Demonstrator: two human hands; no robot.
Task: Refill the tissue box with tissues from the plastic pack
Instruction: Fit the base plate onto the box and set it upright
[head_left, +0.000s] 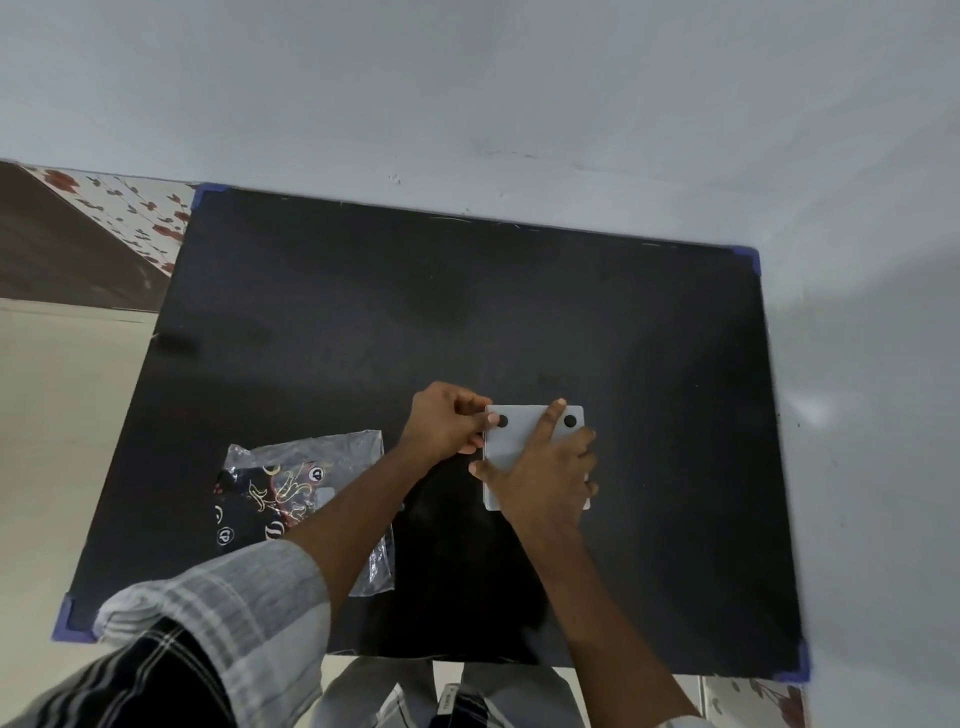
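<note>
We see the white tissue box (519, 441) lying flat right of centre on the black table (363, 312). Our right hand (545, 467) presses down on it, fingers spread, forearm reaching forward. Our left hand (447, 421) pinches its far-left corner. The plastic pack (306, 478) lies crumpled to the left, apart.

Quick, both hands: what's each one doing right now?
Left hand: fingers closed, pinching the left edge of the white box.
Right hand: open, pressed flat on top of it.
</note>
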